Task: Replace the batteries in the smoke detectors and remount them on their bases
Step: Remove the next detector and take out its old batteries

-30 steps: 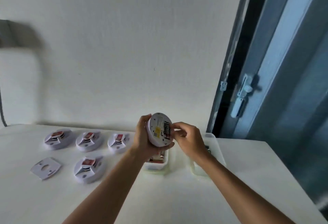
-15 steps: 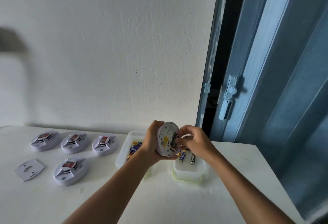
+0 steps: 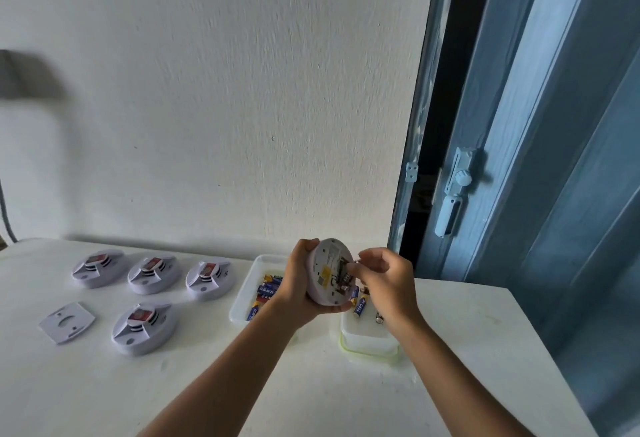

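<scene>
My left hand (image 3: pixel 294 284) grips a round white smoke detector (image 3: pixel 327 272), held upright with its back side and battery bay facing right. The fingertips of my right hand (image 3: pixel 384 281) pinch at the battery bay; whether they hold a battery is hidden. Below the hands stand two white trays: the left tray (image 3: pixel 247 293) holds several blue-and-yellow batteries (image 3: pixel 266 293), the right tray (image 3: pixel 363 338) holds a few batteries (image 3: pixel 360 307). Several more detectors lie face up on the white table (image 3: pixel 311 384), such as the nearest detector (image 3: pixel 143 327). A loose mounting base (image 3: pixel 65 322) lies at the left.
A white wall rises right behind the table. A blue door frame with a white latch (image 3: pixel 453 194) stands to the right, past the table's right edge (image 3: pixel 540 350). A dark cable (image 3: pixel 5 215) hangs at the far left.
The camera view shifted right and the trays came into fuller sight. My right fingers went from touching the detector's back to pinching at its battery bay. My left hand kept its hold.
</scene>
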